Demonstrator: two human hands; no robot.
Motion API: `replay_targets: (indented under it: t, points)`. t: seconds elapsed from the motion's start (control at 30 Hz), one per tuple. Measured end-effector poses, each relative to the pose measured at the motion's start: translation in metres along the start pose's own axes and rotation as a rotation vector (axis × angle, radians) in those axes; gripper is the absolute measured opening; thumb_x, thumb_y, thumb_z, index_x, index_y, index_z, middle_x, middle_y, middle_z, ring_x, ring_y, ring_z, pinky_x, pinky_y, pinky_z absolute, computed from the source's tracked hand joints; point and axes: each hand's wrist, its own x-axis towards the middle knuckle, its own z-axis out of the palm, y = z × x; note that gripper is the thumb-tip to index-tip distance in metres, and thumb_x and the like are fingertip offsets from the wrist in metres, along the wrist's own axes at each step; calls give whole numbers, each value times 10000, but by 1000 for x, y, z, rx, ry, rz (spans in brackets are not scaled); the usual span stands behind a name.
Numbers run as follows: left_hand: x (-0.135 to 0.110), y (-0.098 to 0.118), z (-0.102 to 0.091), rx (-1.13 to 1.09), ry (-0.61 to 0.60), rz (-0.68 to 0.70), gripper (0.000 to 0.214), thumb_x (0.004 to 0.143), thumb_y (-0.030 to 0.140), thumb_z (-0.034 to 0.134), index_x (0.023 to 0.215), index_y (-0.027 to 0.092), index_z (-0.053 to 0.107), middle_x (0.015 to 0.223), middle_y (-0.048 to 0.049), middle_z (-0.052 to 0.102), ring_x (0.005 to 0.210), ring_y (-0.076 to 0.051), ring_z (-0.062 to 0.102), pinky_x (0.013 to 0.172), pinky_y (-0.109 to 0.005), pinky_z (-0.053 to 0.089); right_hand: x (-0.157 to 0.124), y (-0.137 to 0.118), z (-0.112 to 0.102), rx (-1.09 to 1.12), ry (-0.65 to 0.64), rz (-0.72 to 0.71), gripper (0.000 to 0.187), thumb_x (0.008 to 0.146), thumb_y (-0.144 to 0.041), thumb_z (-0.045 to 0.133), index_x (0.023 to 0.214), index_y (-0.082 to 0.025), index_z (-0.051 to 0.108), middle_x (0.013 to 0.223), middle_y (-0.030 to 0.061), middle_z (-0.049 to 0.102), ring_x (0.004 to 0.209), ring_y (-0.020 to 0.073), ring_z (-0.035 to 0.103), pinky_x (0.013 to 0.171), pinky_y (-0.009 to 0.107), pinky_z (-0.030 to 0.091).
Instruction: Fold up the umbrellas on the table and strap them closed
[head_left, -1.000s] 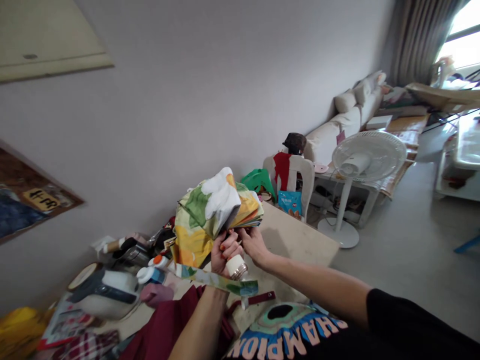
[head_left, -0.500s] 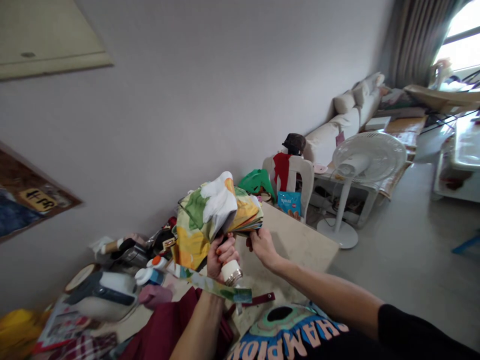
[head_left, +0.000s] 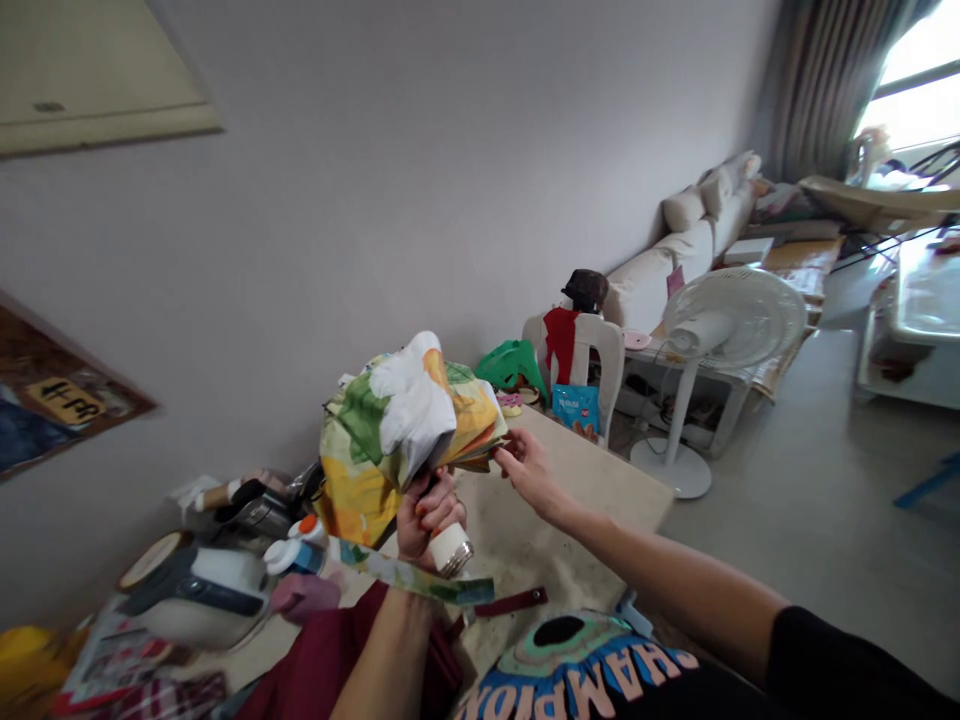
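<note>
A folding umbrella (head_left: 416, 405) with a yellow, green and white floral canopy is partly gathered above the table. My left hand (head_left: 429, 515) is wrapped around it below the canopy, and its white handle (head_left: 448, 548) with a silver end sticks out under my fingers. A patterned fabric strap (head_left: 409, 578) hangs across my left wrist. At the right edge of the canopy, my right hand (head_left: 531, 475) pinches the stacked folds between thumb and fingers. Dark red cloth (head_left: 330, 640) lies beneath my left forearm.
The stone-topped table (head_left: 585, 480) carries bottles (head_left: 289, 555), a grey-white kettle-like appliance (head_left: 202, 595) and a pink container (head_left: 306, 597) on the left. Beyond it stand a white chair (head_left: 611, 350) and a pedestal fan (head_left: 679, 410). A wall (head_left: 360, 180) rises behind.
The umbrella and my left hand have shifted slightly left. My right hand has stayed at the canopy's right edge, with its fingers a little less curled.
</note>
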Motion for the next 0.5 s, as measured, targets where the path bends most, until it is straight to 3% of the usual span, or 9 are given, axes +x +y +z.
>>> replay_targets:
  t: [0.13, 0.27, 0.5]
  points:
    - [-1, -5, -1, 42, 34, 7, 54, 889, 163, 533, 853, 128, 551, 493, 128, 266, 308, 5, 93, 324, -85, 241, 6, 6, 3, -68, 38, -95, 190, 672, -249, 515, 854, -194, 516, 717, -12, 549, 649, 131, 517, 593, 257, 434]
    - [-3, -4, 1, 42, 119, 12, 82, 896, 170, 521, 836, 122, 551, 485, 125, 264, 311, 3, 108, 321, -89, 225, 0, -4, -5, -15, 27, -177, 296, 682, -229, 530, 975, -188, 529, 883, 33, 590, 773, 148, 549, 673, 267, 467]
    - [-4, -10, 0, 29, 198, -5, 81, 894, 160, 517, 826, 127, 545, 487, 121, 281, 306, 8, 161, 332, -83, 223, 0, -18, 3, 14, 40, -209, 506, 638, -227, 646, 1103, -200, 449, 877, 10, 603, 714, 138, 542, 603, 244, 455]
